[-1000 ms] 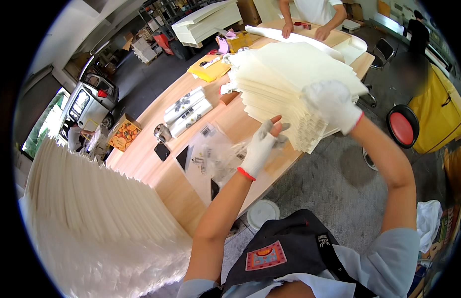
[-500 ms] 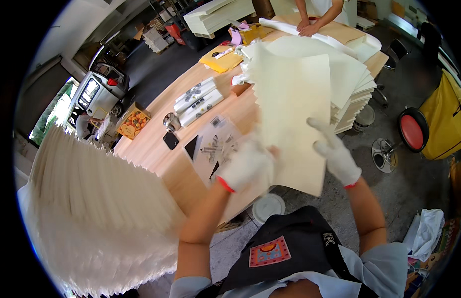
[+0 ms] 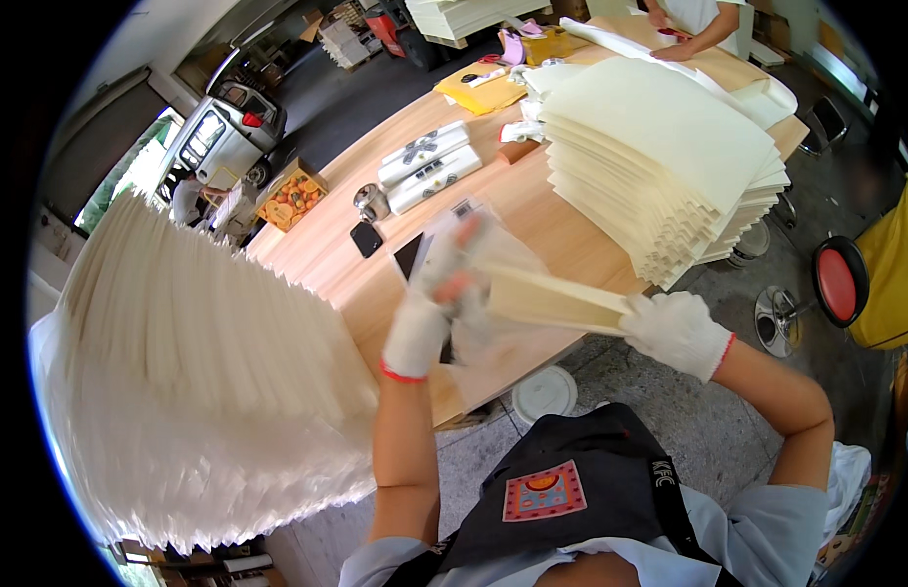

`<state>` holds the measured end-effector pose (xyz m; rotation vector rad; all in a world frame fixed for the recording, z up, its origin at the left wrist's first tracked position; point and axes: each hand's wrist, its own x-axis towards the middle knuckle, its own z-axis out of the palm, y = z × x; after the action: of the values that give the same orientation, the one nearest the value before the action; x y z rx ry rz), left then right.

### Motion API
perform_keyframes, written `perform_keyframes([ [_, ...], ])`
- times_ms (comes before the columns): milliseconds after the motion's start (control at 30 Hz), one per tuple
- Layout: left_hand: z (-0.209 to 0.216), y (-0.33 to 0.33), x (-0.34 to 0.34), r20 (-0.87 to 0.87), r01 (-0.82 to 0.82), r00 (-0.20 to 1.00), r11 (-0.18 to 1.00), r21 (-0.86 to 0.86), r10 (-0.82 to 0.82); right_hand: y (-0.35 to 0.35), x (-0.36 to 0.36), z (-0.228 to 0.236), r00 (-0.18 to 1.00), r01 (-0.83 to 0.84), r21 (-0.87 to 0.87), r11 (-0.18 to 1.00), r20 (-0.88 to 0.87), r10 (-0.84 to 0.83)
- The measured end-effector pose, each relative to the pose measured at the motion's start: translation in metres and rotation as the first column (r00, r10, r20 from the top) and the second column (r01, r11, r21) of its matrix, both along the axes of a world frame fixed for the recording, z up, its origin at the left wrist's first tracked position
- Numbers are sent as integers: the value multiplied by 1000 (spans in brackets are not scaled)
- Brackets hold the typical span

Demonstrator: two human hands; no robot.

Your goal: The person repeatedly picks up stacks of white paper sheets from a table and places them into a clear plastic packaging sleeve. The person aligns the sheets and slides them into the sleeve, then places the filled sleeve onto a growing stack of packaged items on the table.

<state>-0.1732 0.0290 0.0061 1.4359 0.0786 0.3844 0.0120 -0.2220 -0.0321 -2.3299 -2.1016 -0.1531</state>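
Observation:
My right hand (image 3: pixel 677 335), in a white glove with a red cuff, grips the right end of a cream sheet (image 3: pixel 561 301). The sheet is tilted nearly edge-on and looks folded or curved. At its other end is my left hand (image 3: pixel 426 318), gloved the same way with some bare fingertips; motion smears its fingers, so its grip is unclear. Beneath the hands, a clear plastic sleeve with dark printing (image 3: pixel 503 240) lies on the table (image 3: pixel 351 328). A tall stack of cream sheets (image 3: pixel 659 147) stands on the table beyond my right hand.
A large fanned pile of plastic-wrapped white pieces (image 3: pixel 209 372) rises at left. On the table are two white printed packs (image 3: pixel 429 166), a phone (image 3: pixel 367 239), a metal cup (image 3: pixel 371 202) and a box of oranges (image 3: pixel 292 194). A co-worker's hands (image 3: pixel 679 44) work at the far end. A red-seated stool (image 3: pixel 841 282) stands right.
The cream sheet has come down off the stack side and tipped from facing me to nearly edge-on. My right hand has closed on its end; my left hand has moved left.

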Motion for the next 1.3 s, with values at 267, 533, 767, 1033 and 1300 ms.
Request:
perform_keyframes([
  [267,-122,-108,-46,89,-227,973,797,560,215,60,14,-70,236,35,-122,992,-964,-126],
  [533,-41,-113,27,3,-194,960,661,725,279,133,-58,-95,910,51,-40,998,-410,-63],
  [767,-131,-75,-24,-219,-404,775,731,549,593,63,-93,-87,950,-11,217,976,-303,78],
  [1033,-193,-105,-87,236,-413,798,219,884,554,42,-46,-130,881,367,-217,905,-233,-413],
  [1300,-214,-147,-180,-357,-820,359,474,322,863,-11,-77,-85,958,33,-170,985,-276,-80],
])
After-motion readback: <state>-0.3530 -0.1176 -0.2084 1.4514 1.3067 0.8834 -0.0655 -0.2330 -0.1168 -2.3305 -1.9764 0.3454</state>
